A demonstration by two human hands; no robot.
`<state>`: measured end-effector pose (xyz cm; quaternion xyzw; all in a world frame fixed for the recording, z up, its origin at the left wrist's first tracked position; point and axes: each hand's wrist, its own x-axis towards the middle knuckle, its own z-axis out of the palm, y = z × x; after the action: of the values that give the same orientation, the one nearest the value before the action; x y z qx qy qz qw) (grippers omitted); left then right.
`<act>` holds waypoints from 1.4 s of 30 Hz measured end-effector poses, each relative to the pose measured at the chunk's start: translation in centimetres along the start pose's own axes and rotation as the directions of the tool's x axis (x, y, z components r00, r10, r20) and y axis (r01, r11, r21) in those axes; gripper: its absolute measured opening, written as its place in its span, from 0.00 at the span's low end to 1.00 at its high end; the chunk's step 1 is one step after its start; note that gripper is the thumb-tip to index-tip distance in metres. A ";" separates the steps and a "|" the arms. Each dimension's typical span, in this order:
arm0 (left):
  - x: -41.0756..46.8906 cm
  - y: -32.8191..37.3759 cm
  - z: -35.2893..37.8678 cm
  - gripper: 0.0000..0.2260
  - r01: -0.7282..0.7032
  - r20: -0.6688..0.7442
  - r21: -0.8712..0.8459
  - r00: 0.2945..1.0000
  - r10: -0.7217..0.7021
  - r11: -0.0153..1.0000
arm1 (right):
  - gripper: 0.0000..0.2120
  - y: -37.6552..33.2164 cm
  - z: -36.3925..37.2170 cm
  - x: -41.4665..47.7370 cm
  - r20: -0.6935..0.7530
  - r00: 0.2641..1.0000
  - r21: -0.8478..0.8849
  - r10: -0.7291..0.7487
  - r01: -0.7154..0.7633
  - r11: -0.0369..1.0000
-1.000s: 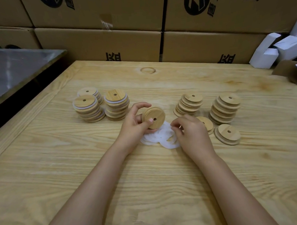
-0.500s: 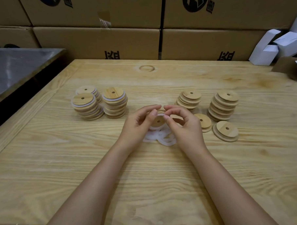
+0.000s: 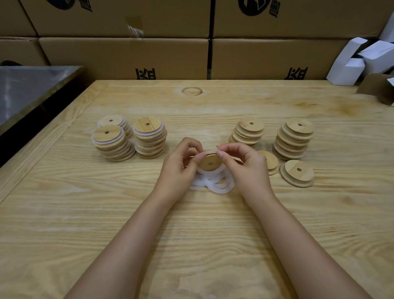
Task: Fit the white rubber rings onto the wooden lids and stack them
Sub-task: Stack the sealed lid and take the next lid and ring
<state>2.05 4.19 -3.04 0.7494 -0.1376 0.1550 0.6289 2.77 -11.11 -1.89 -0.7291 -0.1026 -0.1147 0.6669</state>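
Head view, item in work: one wooden lid (image 3: 210, 163) held tilted above the middle of the table (image 3: 81, 222), your left hand (image 3: 179, 170) gripping its left rim and your right hand (image 3: 246, 167) pinching the white rubber ring (image 3: 212, 151) at the far rim, likely so the lid stays braced while the ring seats. Stock: loose rings (image 3: 218, 184) piled directly beneath for short reach; ringed stacks (image 3: 114, 141) toward the left edge, bare lids (image 3: 294, 136) toward the right edge, apparently keeping done and undone apart.

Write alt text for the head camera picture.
Left hand and right hand hold a wooden lid over a pile of white rings on a table, fitting a ring round it. Ringed lids are stacked left, bare lids right.
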 end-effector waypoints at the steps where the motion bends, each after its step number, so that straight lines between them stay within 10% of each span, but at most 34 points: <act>1: 0.0 0.0 0.0 0.04 -0.001 0.009 -0.003 1.000 0.002 1.000 | 0.06 0.0 0.0 0.1 -0.005 1.000 -0.008 0.003 -0.003 1.000; 19: 0.1 -0.7 -0.2 0.10 0.091 -0.101 0.069 0.991 -0.084 0.993 | 0.06 0.0 -0.3 0.6 -0.039 0.996 -0.079 0.080 -0.083 0.993; 32: 0.1 -0.5 -1.2 0.17 -0.184 0.138 0.441 0.981 0.137 0.878 | 0.04 0.5 -0.4 0.4 -0.036 0.996 -0.040 0.087 -0.088 0.995; 42: 0.5 -0.5 -0.7 0.20 0.127 -0.050 0.025 0.991 -0.125 0.992 | 0.04 0.9 -0.2 0.4 -0.024 0.996 -0.056 0.087 -0.088 0.995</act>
<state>2.64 4.98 -3.21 0.7613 -0.0726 0.1351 0.6300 3.40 -11.35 -2.62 -0.7505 -0.0601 -0.0961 0.6511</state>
